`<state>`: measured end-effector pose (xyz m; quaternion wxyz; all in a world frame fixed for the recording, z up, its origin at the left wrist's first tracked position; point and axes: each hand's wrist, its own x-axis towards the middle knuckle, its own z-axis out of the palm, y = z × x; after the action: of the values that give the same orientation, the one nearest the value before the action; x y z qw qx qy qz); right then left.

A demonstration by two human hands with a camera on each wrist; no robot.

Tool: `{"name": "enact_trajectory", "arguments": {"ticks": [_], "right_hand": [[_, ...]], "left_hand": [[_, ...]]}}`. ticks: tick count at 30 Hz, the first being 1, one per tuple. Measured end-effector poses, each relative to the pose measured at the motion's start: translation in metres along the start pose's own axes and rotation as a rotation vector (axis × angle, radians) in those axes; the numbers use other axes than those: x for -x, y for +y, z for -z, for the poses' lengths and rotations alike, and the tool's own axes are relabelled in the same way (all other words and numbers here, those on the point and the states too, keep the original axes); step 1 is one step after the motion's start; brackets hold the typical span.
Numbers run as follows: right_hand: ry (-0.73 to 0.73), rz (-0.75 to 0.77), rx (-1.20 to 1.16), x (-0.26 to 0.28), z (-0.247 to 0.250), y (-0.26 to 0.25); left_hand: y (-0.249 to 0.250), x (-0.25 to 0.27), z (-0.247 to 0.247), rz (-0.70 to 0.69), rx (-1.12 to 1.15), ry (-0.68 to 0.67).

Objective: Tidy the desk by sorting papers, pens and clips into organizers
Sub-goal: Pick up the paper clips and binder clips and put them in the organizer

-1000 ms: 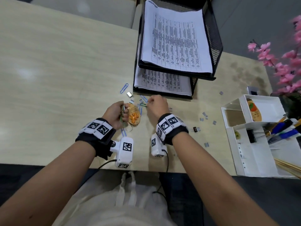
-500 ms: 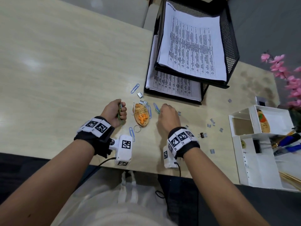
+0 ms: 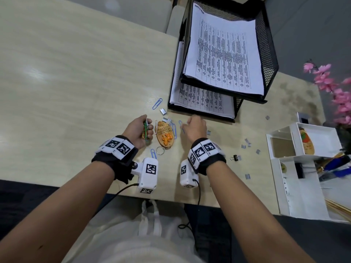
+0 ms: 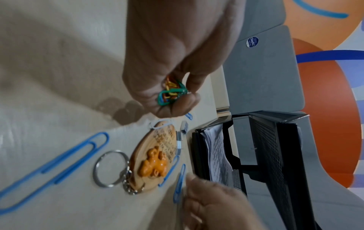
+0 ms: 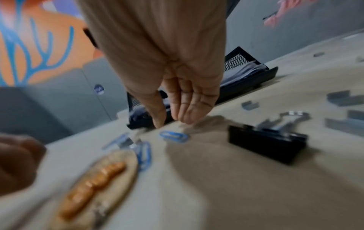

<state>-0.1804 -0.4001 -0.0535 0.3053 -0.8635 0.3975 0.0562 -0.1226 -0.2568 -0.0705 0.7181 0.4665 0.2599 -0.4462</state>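
Note:
My left hand (image 3: 140,130) grips a bunch of green, yellow and orange paper clips (image 4: 171,93) in its curled fingers, just left of a wooden oval keychain (image 3: 165,135) lying flat on the desk. My right hand (image 5: 171,121) points straight fingers down at the desk, their tips just behind a blue paper clip (image 5: 173,136) and holding nothing. More blue paper clips lie at the keychain's right edge (image 4: 169,172), beside its ring (image 3: 153,153) and by the paper tray's corner (image 3: 157,103).
A black mesh two-tier paper tray (image 3: 266,54) with printed sheets stands behind the hands. A white organizer (image 3: 296,186) with pens sits at the right edge. A black binder clip (image 3: 235,158) and several staple strips (image 3: 247,143) lie between them. Pink flowers (image 3: 338,86) are far right.
My left hand has drawn left off the keychain, which now lies alone on the desk. The right hand stays at the blue clip in front of the paper tray.

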Motion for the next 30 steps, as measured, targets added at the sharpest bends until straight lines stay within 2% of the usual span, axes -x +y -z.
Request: {"name": "enact_trajectory", "arguments": {"ticks": [3,5,10,13,21,24,27,30], "right_hand": [[-0.050,0.015,0.168,-0.001,-0.007,0.006],[-0.079,0.005,0.188,-0.001,-0.009,0.005],[-0.074,-0.035,-0.002,0.002,-0.010,-0.001],[-0.098,-0.024,-0.024,0.007,-0.015,-0.005],[-0.168,0.062,0.216,0.017,-0.003,-0.016],[-0.167,0.057,0.133,0.017,-0.001,-0.021],[-0.184,0.134,-0.065,0.019,-0.006,-0.036],[-0.260,0.215,-0.177,0.027,-0.012,-0.055]], "left_hand": [[0.002,-0.001,0.006,-0.019,-0.011,0.029],[0.004,-0.002,0.008,-0.019,-0.015,0.049],[0.002,-0.006,0.012,-0.023,0.030,0.081],[-0.001,-0.008,0.013,-0.024,0.053,0.079],[0.001,-0.003,0.011,-0.065,0.138,0.079],[0.003,-0.002,0.011,-0.063,0.134,0.085],[0.003,-0.005,0.010,-0.057,0.129,0.085],[0.001,-0.005,0.011,-0.014,0.179,-0.012]]}}
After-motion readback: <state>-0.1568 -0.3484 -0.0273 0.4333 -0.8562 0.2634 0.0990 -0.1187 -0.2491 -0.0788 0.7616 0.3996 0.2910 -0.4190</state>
